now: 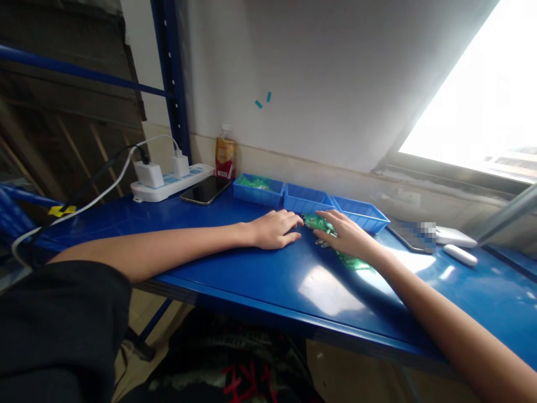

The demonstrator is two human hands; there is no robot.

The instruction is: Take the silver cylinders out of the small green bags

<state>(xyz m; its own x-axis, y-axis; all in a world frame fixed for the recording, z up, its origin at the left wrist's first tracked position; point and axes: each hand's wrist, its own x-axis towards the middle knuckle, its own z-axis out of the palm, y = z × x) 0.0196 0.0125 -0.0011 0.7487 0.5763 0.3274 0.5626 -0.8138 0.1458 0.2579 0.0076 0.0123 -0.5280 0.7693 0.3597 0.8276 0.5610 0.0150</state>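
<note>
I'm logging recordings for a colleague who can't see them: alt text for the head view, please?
A person's right hand is over green packets on a blue table, with the left hand just beside them. Behind stand three blue bins, the leftmost holding green items. A phone, power strip and bottle are at the left.

this looks like a workshop — blue bench [251,274], plastic bins [300,204], metal upright [172,73].
</note>
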